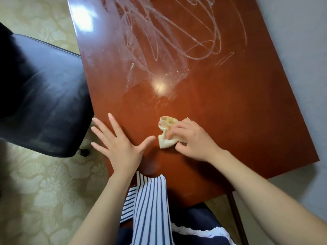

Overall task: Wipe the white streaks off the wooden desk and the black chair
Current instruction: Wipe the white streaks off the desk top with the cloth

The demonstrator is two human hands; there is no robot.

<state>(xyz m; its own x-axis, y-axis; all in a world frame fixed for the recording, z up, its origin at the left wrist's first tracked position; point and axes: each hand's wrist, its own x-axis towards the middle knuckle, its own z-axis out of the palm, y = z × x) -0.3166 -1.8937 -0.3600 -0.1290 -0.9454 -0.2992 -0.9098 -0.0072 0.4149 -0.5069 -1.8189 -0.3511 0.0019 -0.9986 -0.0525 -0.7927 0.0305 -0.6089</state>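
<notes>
Head view. Reddish wooden worktop (230, 112) fills the centre and runs on a slant from 6 o'clock up to 12 o'clock.

- White streaks (177, 32): looping scribbles over the far half of the worktop, from 11 to 1 o'clock. They thin out toward a bright light reflection at mid-surface. The near half shows plain glossy wood.
- Cloth (166, 137): small, cream, bunched up, lying on the worktop at about 6 o'clock from the reflection.
- Right hand (192, 140): on top of the cloth, fingers curled over it and holding it against the wood. The cloth sticks out at the hand's 9 o'clock side.
- Left hand (120, 147): at 9 o'clock from the cloth and just apart from it. It is palm down with fingers spread straight, resting by the worktop's left edge and holding nothing.
- Black chair (40, 92): at 9 o'clock, glossy seat close beside the worktop edge. One caster (84, 152) shows beneath it.
- Striped garment (148, 206): at 6 o'clock, overlapping the near edge.
- Pale patterned floor (35, 191) at 7 o'clock; grey wall (300, 50) at 3 o'clock.
</notes>
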